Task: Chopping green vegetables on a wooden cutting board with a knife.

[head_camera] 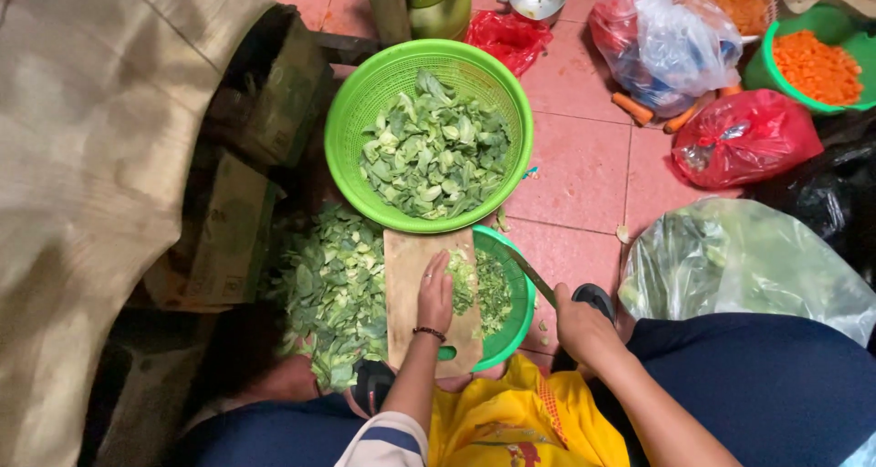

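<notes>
Head cam: mid-chop, I'd say. Left hand (435,295) pressed fingers-together on the greens (462,280) atop the cutting board (406,294); right hand (582,326) was clamped round the knife (529,274) (blade just beside them). Next cut probably needed those fingertips tucked back.

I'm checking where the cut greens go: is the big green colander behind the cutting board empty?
No, the big green colander is filled with chopped leafy greens piled across its middle.
</notes>
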